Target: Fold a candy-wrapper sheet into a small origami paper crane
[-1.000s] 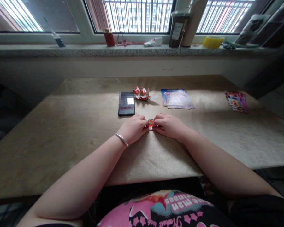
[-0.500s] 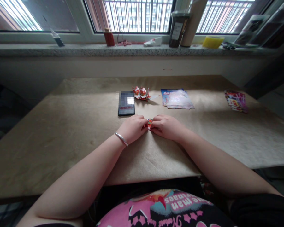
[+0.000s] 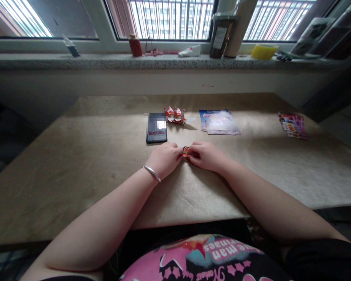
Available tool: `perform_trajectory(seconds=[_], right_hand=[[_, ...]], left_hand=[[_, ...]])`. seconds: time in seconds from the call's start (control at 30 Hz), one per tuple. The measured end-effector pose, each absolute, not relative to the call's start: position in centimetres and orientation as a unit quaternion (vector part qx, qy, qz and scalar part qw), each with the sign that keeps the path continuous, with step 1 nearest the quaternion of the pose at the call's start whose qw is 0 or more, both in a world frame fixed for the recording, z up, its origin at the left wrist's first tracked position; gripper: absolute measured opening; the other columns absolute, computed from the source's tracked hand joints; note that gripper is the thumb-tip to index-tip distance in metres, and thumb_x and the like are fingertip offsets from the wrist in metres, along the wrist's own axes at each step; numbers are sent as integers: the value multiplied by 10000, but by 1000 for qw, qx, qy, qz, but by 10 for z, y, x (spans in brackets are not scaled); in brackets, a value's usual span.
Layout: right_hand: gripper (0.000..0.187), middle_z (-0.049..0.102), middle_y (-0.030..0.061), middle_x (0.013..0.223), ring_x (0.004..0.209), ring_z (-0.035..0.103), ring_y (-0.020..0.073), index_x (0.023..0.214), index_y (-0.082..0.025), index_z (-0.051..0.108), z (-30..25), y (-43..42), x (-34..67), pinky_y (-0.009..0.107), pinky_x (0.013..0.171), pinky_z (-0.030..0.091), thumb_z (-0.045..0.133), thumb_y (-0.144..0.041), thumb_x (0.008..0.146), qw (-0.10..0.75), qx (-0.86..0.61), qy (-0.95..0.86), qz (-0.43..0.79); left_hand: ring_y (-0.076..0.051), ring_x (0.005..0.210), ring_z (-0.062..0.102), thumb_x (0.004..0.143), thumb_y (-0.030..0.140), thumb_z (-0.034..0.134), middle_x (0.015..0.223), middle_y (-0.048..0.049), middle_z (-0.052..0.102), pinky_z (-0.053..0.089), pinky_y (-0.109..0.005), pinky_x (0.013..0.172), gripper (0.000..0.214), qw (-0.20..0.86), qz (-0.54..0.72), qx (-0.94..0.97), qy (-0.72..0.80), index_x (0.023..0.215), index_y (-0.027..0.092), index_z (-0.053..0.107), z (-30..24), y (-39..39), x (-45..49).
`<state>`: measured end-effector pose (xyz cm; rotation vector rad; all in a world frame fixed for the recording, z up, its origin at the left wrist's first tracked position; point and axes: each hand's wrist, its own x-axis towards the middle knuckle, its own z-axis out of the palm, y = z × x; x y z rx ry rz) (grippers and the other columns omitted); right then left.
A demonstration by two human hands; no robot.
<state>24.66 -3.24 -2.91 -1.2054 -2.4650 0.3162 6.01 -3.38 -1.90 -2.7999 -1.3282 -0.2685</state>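
Note:
A small red and multicoloured piece of printed paper (image 3: 185,153) lies at the tabletop between my hands, its sides covered by fingers. My left hand (image 3: 166,157), with a silver bangle at the wrist, grips its left side with closed fingers. From the right, my right hand (image 3: 206,157) pinches the other side. Just beyond my left hand is a dark phone (image 3: 156,134), part of it pixelated. Folded red and white paper pieces (image 3: 174,115) stand behind and to the right of the phone.
Blue and pink printed sheets (image 3: 219,121) lie stacked beyond my right hand. A fanned pile of pink printed papers (image 3: 293,125) rests at the far right of the table (image 3: 76,164). The windowsill (image 3: 105,63) holds a red bottle (image 3: 135,46), a dark lidded container (image 3: 220,37) and yellow tape (image 3: 263,52).
The fingers of my right hand have shifted slightly, and a little more of the small paper piece shows. Both hands stay in nearly the same place.

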Motion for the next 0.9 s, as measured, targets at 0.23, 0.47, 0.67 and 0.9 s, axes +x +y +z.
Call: perform_trajectory(seconds=[0.23,0.47,0.67,0.9], right_hand=[[157,637,35,822,714,543,139,821,-201,674,-29,-34,248,242,629,364,554,-302,821,166,-457,-869,93],[156,614,39,751,709,528,149,732,-180,622,-27,-32,243,249,618,352,548,-295,808,148,-487,-854,108],[177,610,9,687,610,500,110,670,-176,599,-31,-29,246,226,545,315,572,-302,790,178,-512,-819,187],[203,639,-2,656,580,518,107,657,-188,629,-32,-28,248,225,518,305,597,-353,771,177,-556,-784,210]], left_hand=[[-188,772,601,872,299,491,804,-55,649,433,-267,619,247,24,-82,-893,-442,767,169,672,-16,-37,62],[-178,766,600,871,314,489,814,-58,645,421,-260,609,262,12,-73,-898,-434,789,178,696,-16,-35,60],[-181,785,608,869,292,497,827,-62,645,428,-258,629,234,13,-71,-902,-426,825,172,692,-14,-37,58],[-137,736,616,878,196,489,840,-8,674,415,-230,624,240,-20,-42,-945,-323,1031,262,662,-2,-30,43]])
